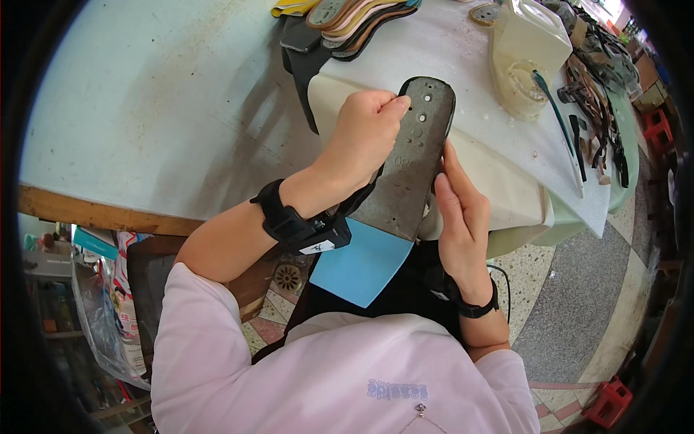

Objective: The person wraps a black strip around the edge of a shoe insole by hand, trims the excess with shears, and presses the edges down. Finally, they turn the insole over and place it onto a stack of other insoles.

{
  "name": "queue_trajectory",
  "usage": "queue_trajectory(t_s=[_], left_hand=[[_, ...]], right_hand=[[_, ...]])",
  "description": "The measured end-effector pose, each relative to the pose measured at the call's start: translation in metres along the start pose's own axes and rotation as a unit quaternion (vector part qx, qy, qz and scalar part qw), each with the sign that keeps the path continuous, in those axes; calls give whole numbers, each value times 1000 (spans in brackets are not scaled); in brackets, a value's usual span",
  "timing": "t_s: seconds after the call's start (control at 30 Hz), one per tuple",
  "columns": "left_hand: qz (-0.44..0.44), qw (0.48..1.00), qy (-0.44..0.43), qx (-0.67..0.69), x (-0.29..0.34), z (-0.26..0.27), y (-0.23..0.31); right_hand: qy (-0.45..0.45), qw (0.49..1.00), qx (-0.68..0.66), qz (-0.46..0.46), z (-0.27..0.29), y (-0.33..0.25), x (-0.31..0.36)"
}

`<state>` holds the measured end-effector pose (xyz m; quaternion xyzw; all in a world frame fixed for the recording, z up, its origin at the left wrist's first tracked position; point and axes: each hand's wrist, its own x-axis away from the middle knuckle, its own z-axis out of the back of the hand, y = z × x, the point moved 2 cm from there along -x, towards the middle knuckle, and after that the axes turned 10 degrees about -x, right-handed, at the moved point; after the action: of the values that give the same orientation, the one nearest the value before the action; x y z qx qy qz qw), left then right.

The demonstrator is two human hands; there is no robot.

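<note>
Holding one sole (pixel 406 163), left grip (pixel 366 130); right grip (pixel 464 226) alongside; one blue sheet (pixel 365 262).

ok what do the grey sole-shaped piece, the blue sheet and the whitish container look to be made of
Grey sole-shaped piece: perhaps metal or hard rubber, matt; dull, scuffed face with round marks.
Blue sheet: foam or thin plastic, I can't tell which; smooth, evenly coloured.
Whitish container: probably plastic, faintly glossy; its lower wall looks translucent and stained.
</note>
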<state>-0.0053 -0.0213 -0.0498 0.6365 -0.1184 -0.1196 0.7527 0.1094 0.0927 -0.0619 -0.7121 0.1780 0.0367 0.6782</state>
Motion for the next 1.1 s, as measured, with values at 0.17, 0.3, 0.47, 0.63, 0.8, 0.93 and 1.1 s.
queue_trajectory(t_s=[0.17, 0.3, 0.47, 0.63, 0.8, 0.93, 1.1], left_hand=[[20, 998, -42, -44, 8, 4, 12], [-15, 998, -22, -51, 12, 1, 16], [-68, 997, 42, -14, 15, -8, 19], [-96, 994, 53, 23, 17, -7, 18], [-83, 993, 70, 50, 21, -2, 24], [-99, 992, 68, 45, 22, 1, 32], [-21, 990, -30, 134, 24, 5, 39]], right_hand=[[47, 983, -169, -53, -3, -5, 5], [79, 978, -188, -49, -2, -1, 6], [126, 985, -120, 3, -8, -1, 4], [152, 986, -44, 59, -11, 3, 0], [155, 986, -48, 49, -13, 8, 3], [119, 992, -2, 36, -11, 13, 1], [89, 994, -27, 49, -8, 13, -1]])
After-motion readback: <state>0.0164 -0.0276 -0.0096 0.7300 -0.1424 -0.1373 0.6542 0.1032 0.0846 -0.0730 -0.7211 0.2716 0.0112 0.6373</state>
